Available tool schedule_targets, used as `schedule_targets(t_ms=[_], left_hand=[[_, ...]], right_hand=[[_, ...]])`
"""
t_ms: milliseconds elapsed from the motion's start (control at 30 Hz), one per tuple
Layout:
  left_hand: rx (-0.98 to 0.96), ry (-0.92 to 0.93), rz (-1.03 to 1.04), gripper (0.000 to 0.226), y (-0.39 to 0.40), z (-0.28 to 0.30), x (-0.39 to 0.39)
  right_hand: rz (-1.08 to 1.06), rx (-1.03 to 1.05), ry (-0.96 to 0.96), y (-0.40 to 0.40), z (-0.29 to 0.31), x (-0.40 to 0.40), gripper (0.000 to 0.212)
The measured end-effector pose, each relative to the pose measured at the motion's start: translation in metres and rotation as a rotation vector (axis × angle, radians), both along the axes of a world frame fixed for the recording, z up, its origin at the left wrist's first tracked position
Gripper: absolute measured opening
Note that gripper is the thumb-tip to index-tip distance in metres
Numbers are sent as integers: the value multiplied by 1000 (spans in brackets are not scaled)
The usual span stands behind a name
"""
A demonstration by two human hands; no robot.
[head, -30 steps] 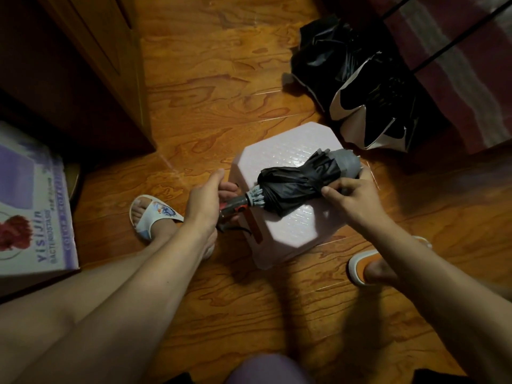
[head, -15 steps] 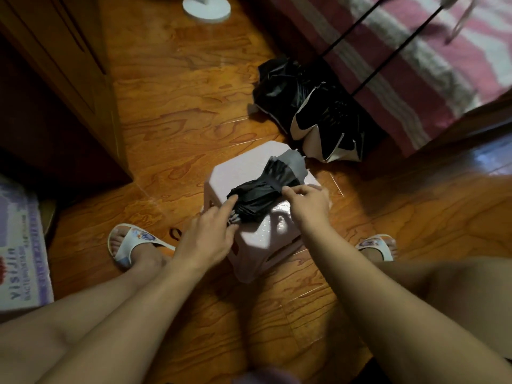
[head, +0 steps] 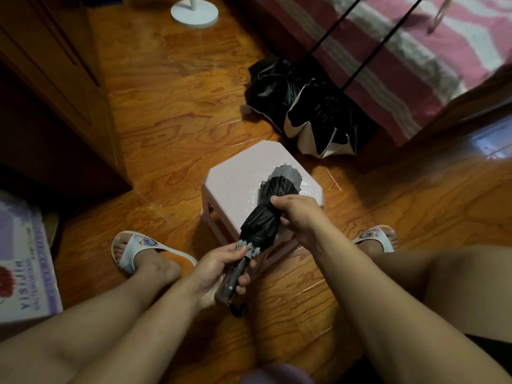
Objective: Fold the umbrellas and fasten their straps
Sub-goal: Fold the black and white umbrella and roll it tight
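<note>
A collapsed black umbrella [head: 264,220] with a grey outer edge slants over the pale pink stool [head: 235,178]. My left hand [head: 219,270] grips its handle at the near, lower end. My right hand [head: 300,214] grips the bunched canopy around its middle. The canopy's far end flares out loose above the stool top. Two more umbrellas lie on the floor beyond the stool: a black one [head: 266,84] and a black one with a cream edge [head: 321,126], both unfolded and crumpled, with their shafts running up to the bed.
A striped pink bed [head: 415,51] fills the far right. A dark wooden cabinet [head: 55,79] stands at the left, a printed box [head: 25,261] beside it. A white round stand base [head: 194,12] sits at the top. My sandalled feet [head: 144,253] flank the stool.
The umbrella has been lifted off the stool top and swung so its handle points toward me. My left hand moved from the canopy's base to the handle; my right hand closed around the canopy.
</note>
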State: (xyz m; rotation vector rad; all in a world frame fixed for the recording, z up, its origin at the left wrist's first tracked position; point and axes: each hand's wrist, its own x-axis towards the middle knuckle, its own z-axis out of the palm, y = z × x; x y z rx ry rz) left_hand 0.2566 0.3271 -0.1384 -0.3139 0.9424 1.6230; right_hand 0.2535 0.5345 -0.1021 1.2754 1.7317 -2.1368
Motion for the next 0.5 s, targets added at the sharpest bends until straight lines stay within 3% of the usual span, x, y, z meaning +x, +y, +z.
schedule_targets(t_ms=[67,167,200,400,500], left_hand=[[-22,45,-6,26,3,-1,0],[-47,77,10,24,7,-3,1],[-43,77,17,22,8,-4,3],[-27,77,27,22,5,-7,3],[-20,55,27,26,4,-7,2]], right_hand=[[31,144,-36,0,-3,-1,8],[209,692,-141,-2,0,-5,14],[184,741,-144,-1,1,-5,15],[43,729,-104,-7,-1,-3,8],[-108,379,-104,-6,-5,-7,11]])
